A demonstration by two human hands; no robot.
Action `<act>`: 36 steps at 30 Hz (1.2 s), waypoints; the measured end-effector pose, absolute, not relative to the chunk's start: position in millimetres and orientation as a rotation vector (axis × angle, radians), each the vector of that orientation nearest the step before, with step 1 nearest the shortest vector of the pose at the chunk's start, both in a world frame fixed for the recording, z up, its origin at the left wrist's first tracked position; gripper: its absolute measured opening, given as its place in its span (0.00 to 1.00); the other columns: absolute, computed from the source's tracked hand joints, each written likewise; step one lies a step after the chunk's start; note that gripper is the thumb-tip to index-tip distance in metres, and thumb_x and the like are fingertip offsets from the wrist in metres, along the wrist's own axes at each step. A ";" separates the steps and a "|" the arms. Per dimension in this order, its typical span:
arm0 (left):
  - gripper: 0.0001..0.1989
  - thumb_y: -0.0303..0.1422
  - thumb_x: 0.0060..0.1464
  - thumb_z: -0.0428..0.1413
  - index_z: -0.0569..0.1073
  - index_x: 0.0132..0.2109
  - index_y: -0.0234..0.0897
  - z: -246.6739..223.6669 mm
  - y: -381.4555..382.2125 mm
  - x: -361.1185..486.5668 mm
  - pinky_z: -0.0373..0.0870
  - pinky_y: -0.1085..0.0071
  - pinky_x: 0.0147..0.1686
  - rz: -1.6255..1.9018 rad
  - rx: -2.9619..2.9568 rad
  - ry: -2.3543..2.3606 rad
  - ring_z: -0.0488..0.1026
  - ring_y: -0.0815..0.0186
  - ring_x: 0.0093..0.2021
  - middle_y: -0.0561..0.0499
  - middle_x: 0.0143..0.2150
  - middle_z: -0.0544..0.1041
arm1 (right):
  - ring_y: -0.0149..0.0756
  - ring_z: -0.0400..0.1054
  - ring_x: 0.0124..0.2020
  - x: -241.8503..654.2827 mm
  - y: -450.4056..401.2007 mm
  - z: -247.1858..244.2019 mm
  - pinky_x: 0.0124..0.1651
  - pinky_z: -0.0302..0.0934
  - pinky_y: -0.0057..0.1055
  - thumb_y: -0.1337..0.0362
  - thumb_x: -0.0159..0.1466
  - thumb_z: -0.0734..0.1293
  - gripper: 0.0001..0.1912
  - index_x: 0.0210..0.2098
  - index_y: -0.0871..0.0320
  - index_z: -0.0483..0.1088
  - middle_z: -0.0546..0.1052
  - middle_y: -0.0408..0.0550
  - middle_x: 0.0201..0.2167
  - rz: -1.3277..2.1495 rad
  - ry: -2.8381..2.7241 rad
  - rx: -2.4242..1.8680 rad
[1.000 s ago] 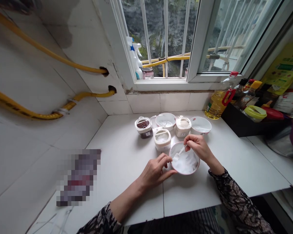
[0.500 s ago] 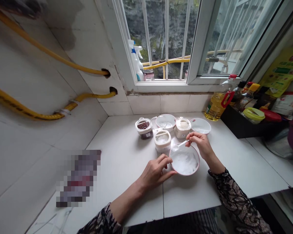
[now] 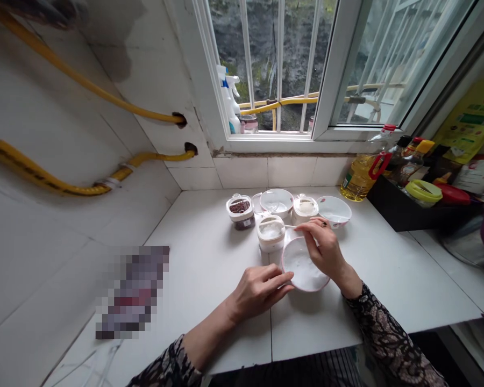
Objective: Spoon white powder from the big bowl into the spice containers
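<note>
- Your right hand (image 3: 325, 250) pinches the spoon (image 3: 287, 225) by its handle; likely light.
- Your left hand (image 3: 258, 287) grips the bowl (image 3: 293, 249) at its rim facing the counter's (image 3: 210, 252) left edge; probably slippery.

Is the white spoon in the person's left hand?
No, the right hand holds the white spoon by its handle, while the left hand touches the pink-rimmed bowl.

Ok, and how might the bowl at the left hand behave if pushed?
The bowl will probably slide rather than roll, as it stands upright on a smooth counter. Pressing hard near the left hand might tip it, since its sides seem to flare outward. The white contents look loose, so they may shift if jolted.
</note>
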State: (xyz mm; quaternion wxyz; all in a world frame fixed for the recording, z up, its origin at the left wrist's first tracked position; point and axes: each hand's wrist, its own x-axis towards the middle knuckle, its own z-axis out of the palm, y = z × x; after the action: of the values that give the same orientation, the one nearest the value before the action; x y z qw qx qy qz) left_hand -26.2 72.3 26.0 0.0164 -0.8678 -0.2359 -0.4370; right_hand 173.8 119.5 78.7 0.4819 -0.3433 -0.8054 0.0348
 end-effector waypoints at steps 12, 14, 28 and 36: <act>0.06 0.25 0.58 0.54 0.73 0.43 0.35 29.0 70.2 -27.2 0.67 0.76 0.24 -1.493 -2.750 -0.724 0.73 0.71 0.26 0.50 0.31 0.77 | 0.34 0.71 0.23 190.3 116.0 90.4 0.33 0.63 0.31 0.69 0.54 0.60 0.08 0.24 0.57 0.70 0.76 0.43 0.18 0.743 -1.704 -1.218; 0.05 0.24 0.58 0.55 0.72 0.42 0.35 29.1 69.9 -26.8 0.66 0.76 0.24 -1.479 -2.772 -0.737 0.71 0.71 0.24 0.50 0.31 0.76 | 0.34 0.71 0.23 187.4 113.8 91.0 0.31 0.63 0.29 0.68 0.54 0.60 0.08 0.25 0.58 0.71 0.76 0.43 0.18 0.911 -1.684 -1.232; 0.05 0.24 0.59 0.53 0.71 0.41 0.36 31.0 70.5 -25.1 0.64 0.76 0.23 -1.432 -2.811 -0.782 0.70 0.71 0.24 0.51 0.29 0.76 | 0.34 0.74 0.26 184.4 106.4 95.3 0.31 0.65 0.28 0.66 0.60 0.63 0.09 0.30 0.59 0.75 0.81 0.46 0.23 1.085 -1.740 -1.265; 0.05 0.24 0.59 0.53 0.69 0.42 0.36 28.5 71.1 -25.0 0.65 0.76 0.23 -1.425 -2.843 -0.804 0.70 0.71 0.24 0.51 0.29 0.75 | 0.33 0.73 0.27 185.1 103.7 99.2 0.30 0.63 0.27 0.66 0.64 0.62 0.13 0.26 0.59 0.74 0.81 0.46 0.24 0.839 -1.797 -1.248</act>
State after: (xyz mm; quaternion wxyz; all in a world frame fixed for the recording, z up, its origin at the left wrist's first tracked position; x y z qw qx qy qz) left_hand -25.0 71.1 28.5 -0.0695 -0.8646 -0.2445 -0.4334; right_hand 185.1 103.7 99.2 0.3886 -0.4907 -0.7067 0.3299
